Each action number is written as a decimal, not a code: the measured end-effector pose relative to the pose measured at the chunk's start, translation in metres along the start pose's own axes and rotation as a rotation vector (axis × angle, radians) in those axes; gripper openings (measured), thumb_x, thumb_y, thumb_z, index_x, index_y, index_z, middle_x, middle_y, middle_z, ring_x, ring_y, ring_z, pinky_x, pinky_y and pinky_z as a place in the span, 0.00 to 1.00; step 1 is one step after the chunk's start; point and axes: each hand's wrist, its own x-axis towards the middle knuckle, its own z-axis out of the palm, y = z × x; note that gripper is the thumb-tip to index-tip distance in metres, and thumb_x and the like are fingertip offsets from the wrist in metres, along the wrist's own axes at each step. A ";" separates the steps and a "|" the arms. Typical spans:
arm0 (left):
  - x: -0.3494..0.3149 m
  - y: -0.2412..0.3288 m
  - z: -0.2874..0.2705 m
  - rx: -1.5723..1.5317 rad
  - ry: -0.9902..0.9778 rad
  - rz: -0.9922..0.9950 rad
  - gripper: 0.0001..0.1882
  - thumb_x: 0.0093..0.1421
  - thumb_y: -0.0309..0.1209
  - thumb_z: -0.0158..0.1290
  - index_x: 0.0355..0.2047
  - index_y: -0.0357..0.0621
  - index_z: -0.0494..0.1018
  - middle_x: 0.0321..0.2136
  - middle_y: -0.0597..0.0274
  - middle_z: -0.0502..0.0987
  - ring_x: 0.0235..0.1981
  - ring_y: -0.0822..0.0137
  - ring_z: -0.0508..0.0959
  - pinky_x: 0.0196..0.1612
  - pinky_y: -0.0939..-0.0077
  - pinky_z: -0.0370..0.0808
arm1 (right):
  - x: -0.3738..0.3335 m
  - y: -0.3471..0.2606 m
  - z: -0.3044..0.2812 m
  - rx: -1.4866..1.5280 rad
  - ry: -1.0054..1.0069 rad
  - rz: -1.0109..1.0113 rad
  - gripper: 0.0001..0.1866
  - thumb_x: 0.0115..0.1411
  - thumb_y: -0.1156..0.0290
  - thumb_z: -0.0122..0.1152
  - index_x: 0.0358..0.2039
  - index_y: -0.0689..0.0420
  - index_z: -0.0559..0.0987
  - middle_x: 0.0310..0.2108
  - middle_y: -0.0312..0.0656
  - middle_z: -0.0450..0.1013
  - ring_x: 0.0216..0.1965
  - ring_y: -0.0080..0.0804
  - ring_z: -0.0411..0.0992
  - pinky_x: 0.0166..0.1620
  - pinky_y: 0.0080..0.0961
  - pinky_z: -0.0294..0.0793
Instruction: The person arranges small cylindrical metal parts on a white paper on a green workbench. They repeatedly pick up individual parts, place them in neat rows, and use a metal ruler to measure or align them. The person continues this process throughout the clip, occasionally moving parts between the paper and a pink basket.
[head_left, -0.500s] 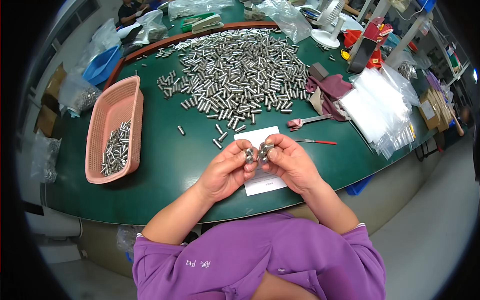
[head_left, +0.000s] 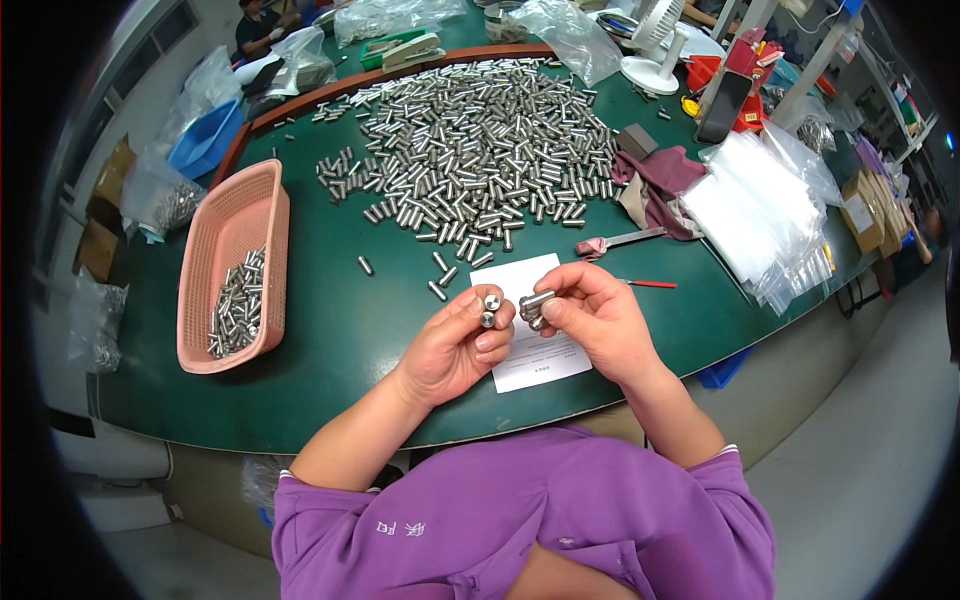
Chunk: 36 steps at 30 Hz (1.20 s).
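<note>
- Silver cylindrical metal pins (head_left: 540,298) are what this is all about: a few in the hands, tons more on the dark green tabletop (head_left: 340,385).
- Left hand (head_left: 438,358) is pinching a pair between thumb and fingers, round ends facing up toward the eyes.
- Right hand (head_left: 607,330) has thumb and fingers closed on a small bunch, one lying lengthwise on top. Can't tell the exact count. Hands are near each other, over the white printed paper sheet (head_left: 545,370).
- Big loose heap of pins (head_left: 490,150) beyond the hands, plus more inside the pink rectangular plastic basket (head_left: 279,225) off to the left.
- My read: they're mid-step, turning pins over to look at the ends and sides.
- Next move, I'd guess, calls for a light roll in the fingertips without dropping any, then a clear reach toward basket or heap.
</note>
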 end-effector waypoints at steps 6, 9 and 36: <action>0.000 0.000 -0.001 0.053 0.029 0.001 0.10 0.71 0.37 0.44 0.46 0.45 0.66 0.36 0.64 0.69 0.28 0.76 0.65 0.32 0.83 0.65 | -0.002 -0.016 0.008 -0.591 0.021 -0.388 0.10 0.57 0.79 0.64 0.40 0.60 0.78 0.36 0.38 0.76 0.35 0.26 0.76 0.40 0.22 0.76; 0.000 -0.003 -0.002 0.098 0.105 -0.006 0.10 0.71 0.37 0.45 0.47 0.46 0.68 0.37 0.65 0.71 0.29 0.76 0.68 0.32 0.82 0.67 | 0.001 -0.024 0.013 -0.855 -0.021 -0.768 0.13 0.50 0.81 0.67 0.37 0.57 0.79 0.36 0.41 0.76 0.35 0.38 0.77 0.38 0.26 0.76; 0.001 -0.011 -0.005 -0.057 0.015 0.000 0.11 0.72 0.37 0.44 0.47 0.45 0.68 0.33 0.70 0.70 0.30 0.77 0.69 0.32 0.83 0.69 | 0.010 0.003 0.020 -0.867 0.015 -0.930 0.15 0.47 0.82 0.69 0.37 0.58 0.82 0.36 0.42 0.76 0.37 0.35 0.77 0.48 0.36 0.82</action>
